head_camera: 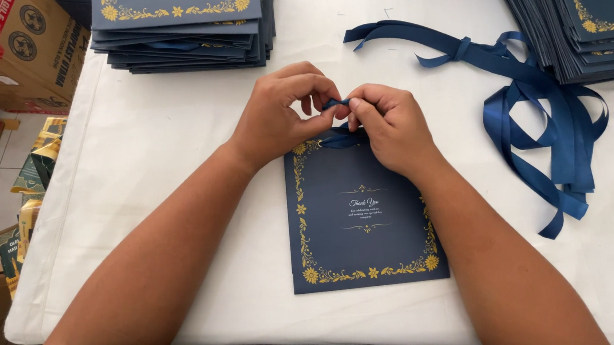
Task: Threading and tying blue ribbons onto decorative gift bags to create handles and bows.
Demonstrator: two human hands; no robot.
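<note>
2 hands at work mid-desk (174,184): left hand (280,112) and right hand (391,124) both pinched shut on a short blue ribbon (336,127) at the top edge of a navy card with gold floral border (361,220), lying flat just below. Ribbon seemingly threaded but not yet tied, judging by the loose ends. 2 stacks of like cards at far left (180,16) and far right (595,34), with loose ribbon lengths (545,118) beside the right one.
</note>
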